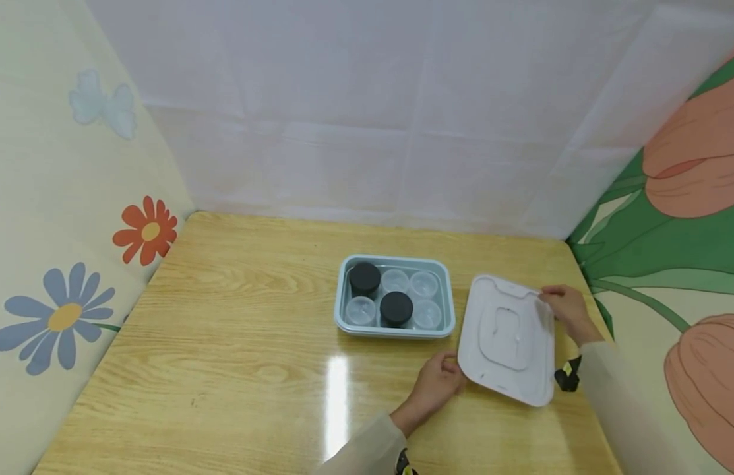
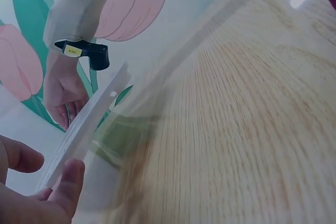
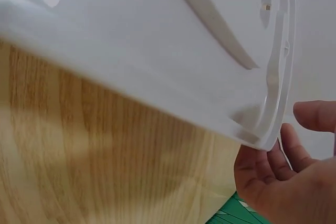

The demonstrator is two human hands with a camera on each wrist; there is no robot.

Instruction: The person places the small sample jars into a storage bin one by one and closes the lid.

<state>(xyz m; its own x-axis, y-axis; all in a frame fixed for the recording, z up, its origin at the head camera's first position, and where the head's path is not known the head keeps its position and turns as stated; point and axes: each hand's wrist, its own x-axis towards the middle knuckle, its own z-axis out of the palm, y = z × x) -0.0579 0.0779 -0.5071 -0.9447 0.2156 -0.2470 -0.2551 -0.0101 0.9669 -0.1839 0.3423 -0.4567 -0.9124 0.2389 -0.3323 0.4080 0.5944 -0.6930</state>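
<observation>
Nearest the viewer, the left hand (image 1: 438, 382) takes the near-left corner of the white plastic lid (image 1: 509, 340), thumb and fingers pinching its rim. The left wrist view shows that thumb (image 2: 68, 182) pressed to the lid's edge, with the lid raised off the counter (image 1: 236, 343) on that side. Farther back, the right hand (image 1: 565, 310) grasps the far-right edge of the same lid; in the right wrist view its fingers (image 3: 278, 156) curl up under the rim, so its grip supports the lid from beneath. Two hands on opposite corners look suited to keeping this wide, thin, flexible lid level, and it hangs tilted just above the wood, close beside the container it seems sized for.

Just left of the lid, and apart from it, sits the pale blue rectangular container (image 1: 395, 330), open on top, flat on the counter. Inside, small round jars stand in two rows: two with black caps (image 1: 396, 307), the others clear and uncapped (image 1: 425, 284), packed snugly so none tips.

Beyond the counter hangs a white sheet backdrop (image 1: 367, 112), flanked by flowered panels (image 1: 58, 218) at left and right.
</observation>
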